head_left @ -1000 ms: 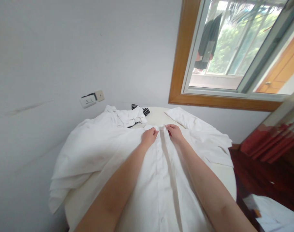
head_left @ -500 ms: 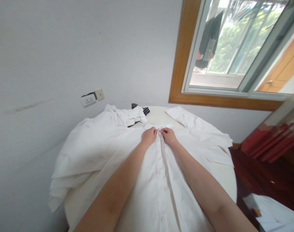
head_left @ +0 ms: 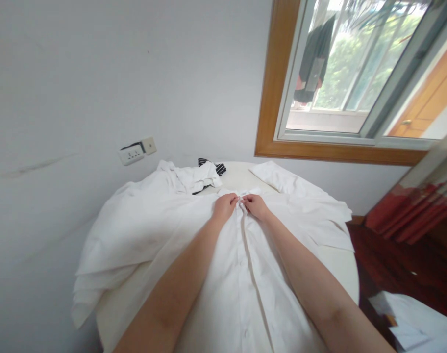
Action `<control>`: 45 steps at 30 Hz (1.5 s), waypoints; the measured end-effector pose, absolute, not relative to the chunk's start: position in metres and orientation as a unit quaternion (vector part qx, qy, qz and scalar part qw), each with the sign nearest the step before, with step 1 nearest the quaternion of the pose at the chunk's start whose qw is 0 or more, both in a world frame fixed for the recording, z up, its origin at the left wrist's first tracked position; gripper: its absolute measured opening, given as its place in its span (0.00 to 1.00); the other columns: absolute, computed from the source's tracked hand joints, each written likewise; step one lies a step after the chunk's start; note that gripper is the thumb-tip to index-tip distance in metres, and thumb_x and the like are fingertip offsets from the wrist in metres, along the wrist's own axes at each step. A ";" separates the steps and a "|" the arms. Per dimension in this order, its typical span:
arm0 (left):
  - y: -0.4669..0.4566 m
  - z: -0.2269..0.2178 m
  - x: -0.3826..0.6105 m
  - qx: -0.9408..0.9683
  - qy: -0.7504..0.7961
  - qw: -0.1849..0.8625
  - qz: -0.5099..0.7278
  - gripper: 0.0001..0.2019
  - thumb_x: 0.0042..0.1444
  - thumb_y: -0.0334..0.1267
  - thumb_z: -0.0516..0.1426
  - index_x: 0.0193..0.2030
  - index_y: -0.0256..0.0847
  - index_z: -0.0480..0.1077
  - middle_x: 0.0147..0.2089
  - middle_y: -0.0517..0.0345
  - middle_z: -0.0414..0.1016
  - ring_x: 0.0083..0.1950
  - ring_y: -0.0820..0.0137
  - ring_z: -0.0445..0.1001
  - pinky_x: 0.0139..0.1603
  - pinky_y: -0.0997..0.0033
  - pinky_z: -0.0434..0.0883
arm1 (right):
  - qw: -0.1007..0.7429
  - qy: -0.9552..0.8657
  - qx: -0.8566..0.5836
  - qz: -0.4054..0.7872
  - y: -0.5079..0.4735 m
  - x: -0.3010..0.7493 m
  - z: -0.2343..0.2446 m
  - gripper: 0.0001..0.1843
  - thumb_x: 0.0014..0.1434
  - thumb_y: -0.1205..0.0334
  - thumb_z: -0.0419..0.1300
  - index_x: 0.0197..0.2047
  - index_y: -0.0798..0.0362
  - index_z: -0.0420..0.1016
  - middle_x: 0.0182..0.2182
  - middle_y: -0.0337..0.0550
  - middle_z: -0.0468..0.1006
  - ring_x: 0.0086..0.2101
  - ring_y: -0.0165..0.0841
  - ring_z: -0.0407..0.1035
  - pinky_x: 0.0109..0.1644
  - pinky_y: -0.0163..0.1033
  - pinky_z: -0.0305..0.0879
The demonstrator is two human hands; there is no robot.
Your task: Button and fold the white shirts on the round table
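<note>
A white button-up shirt (head_left: 245, 274) lies spread over a round white table (head_left: 341, 267), its front placket running away from me. My left hand (head_left: 224, 206) and my right hand (head_left: 256, 205) meet at the far end of the placket, fingers pinched on the shirt's two front edges and almost touching each other. One sleeve (head_left: 297, 189) stretches to the right, and the other side of the shirt hangs over the table's left edge.
A crumpled white cloth (head_left: 188, 177) and a black-and-white striped item (head_left: 211, 166) lie at the table's far side. A wall socket (head_left: 133, 151) sits on the white wall. A wood-framed window (head_left: 341, 147) is at the right, red fabric (head_left: 414, 215) beyond the table.
My hands have come together at the placket's far end, closing the gap between the shirt's two front edges.
</note>
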State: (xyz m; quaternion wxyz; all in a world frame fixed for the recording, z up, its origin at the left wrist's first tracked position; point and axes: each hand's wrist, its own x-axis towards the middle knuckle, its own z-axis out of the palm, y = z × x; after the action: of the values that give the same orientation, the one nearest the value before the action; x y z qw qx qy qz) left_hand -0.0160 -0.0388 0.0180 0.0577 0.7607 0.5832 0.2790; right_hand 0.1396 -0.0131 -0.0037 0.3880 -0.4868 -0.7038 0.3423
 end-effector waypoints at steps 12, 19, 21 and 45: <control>-0.035 0.020 -0.020 0.812 0.535 0.021 0.231 0.12 0.63 0.37 0.48 0.40 0.41 0.73 0.40 0.53 0.76 0.44 0.67 0.72 0.46 0.71 0.64 | 0.358 -0.680 -0.500 0.399 -0.019 0.137 0.006 0.09 0.51 0.62 0.56 0.30 0.56 0.76 0.13 0.31 0.65 0.16 0.24 0.56 0.21 0.29 0.52; -0.035 0.019 -0.018 0.795 0.551 0.037 0.250 0.12 0.63 0.36 0.47 0.37 0.40 0.72 0.38 0.52 0.75 0.42 0.68 0.71 0.45 0.71 0.64 | 0.383 -0.669 -0.523 0.364 -0.021 0.133 0.000 0.09 0.51 0.63 0.58 0.35 0.55 0.76 0.18 0.36 0.73 0.19 0.26 0.64 0.25 0.30 0.60; -0.035 0.019 -0.017 0.790 0.556 0.038 0.257 0.12 0.63 0.35 0.47 0.36 0.40 0.71 0.38 0.52 0.75 0.42 0.68 0.71 0.45 0.71 0.64 | 0.386 -0.666 -0.515 0.376 -0.021 0.134 -0.001 0.10 0.51 0.63 0.58 0.36 0.55 0.76 0.19 0.36 0.75 0.19 0.26 0.64 0.25 0.30 0.61; -0.032 0.009 -0.017 0.743 0.618 0.029 0.255 0.18 0.61 0.51 0.49 0.37 0.42 0.74 0.37 0.53 0.78 0.40 0.68 0.73 0.38 0.72 0.64 | 0.313 -0.689 -0.638 0.144 -0.035 0.117 0.009 0.11 0.54 0.63 0.55 0.37 0.51 0.78 0.37 0.42 0.77 0.34 0.30 0.69 0.34 0.31 0.59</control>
State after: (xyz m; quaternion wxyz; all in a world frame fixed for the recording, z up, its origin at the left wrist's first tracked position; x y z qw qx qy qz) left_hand -0.0166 -0.0316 0.0092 0.0295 0.7434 0.6175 0.2552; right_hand 0.1171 -0.0355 0.0093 0.3134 -0.6380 -0.6885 0.1439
